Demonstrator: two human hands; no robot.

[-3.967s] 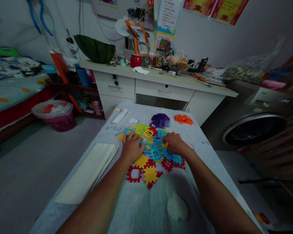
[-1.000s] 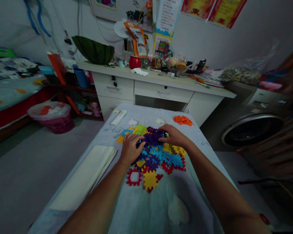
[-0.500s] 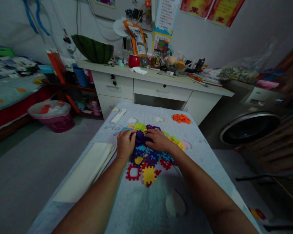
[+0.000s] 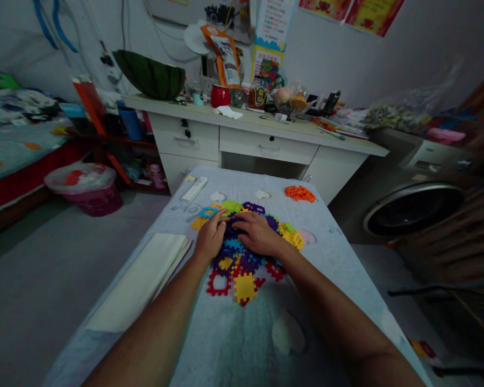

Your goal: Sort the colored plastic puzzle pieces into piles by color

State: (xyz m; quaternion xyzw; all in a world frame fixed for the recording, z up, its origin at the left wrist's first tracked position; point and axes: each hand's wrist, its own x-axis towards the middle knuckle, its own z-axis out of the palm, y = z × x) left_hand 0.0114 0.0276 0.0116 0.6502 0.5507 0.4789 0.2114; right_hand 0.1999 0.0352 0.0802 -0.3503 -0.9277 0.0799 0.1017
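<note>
Draped table (image 4: 218, 333) — one orange pile (image 4: 300, 193); left hand (image 4: 210, 237), right hand (image 4: 258, 233) on purple pieces (image 4: 230, 233) — grip unclear.

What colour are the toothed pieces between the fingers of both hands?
Purple pieces, seen best in the head view.

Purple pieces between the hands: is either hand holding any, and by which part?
Cannot be told: the left hand and right hand are at the purple pieces, but hide any point of hold.
</note>
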